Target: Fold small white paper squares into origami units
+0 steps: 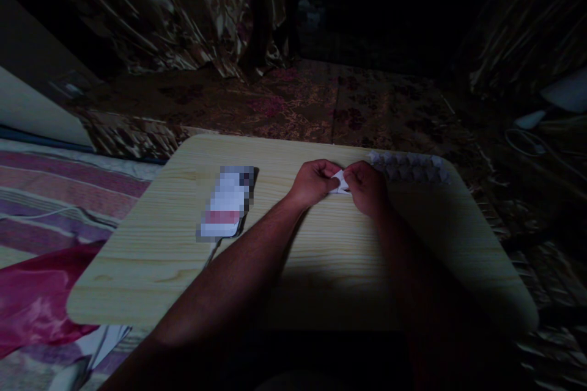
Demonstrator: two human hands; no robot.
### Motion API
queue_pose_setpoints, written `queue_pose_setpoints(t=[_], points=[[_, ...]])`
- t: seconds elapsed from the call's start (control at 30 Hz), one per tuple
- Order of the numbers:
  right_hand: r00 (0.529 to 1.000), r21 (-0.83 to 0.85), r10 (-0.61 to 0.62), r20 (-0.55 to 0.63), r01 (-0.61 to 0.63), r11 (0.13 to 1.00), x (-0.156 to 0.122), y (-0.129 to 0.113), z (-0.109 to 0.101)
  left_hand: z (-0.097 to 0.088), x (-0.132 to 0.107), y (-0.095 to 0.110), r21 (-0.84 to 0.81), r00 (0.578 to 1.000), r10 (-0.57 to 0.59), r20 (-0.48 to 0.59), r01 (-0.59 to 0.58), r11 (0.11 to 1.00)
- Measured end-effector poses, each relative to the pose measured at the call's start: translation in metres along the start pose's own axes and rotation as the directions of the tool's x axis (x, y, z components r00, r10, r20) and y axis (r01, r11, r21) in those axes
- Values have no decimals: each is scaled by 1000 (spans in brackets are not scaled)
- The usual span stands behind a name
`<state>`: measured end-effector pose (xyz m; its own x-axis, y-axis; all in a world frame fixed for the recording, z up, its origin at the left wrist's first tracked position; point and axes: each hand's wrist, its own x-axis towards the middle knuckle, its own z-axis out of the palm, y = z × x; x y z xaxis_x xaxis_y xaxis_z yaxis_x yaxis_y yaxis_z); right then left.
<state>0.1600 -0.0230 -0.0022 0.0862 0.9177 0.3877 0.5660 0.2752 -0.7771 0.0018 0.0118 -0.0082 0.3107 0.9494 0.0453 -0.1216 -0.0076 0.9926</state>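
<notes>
Forearms (238,269) end in left hand (313,183) and right hand (367,186) pinching folded paper (340,184), tip pointing away, near edge crosswise.

Dim home room: striped bedspread (73,180), patterned curtains (220,6)

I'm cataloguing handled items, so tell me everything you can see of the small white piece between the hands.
The small white piece looks like folded paper, with angular edges and what seems a crease. The left hand and right hand pinch it from either side, partly hiding it. It is over the pale, wood-grained table; whether they touch is unclear.
</notes>
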Motion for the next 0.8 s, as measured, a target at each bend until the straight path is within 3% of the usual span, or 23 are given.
queue_pose_setpoints(t=[0.17,0.53,0.8], points=[[1000,-52,8,-22,-9,999,1,-2,1,1,-1,2,5,1000,6,-7,-6,1000],[996,71,62,-66,-58,996,1,-6,3,3,-2,2,-51,1000,3,-1,-3,999],[995,84,73,-65,-67,994,2,-3,3,3,-3,2,-4,1000,7,-28,-8,1000]])
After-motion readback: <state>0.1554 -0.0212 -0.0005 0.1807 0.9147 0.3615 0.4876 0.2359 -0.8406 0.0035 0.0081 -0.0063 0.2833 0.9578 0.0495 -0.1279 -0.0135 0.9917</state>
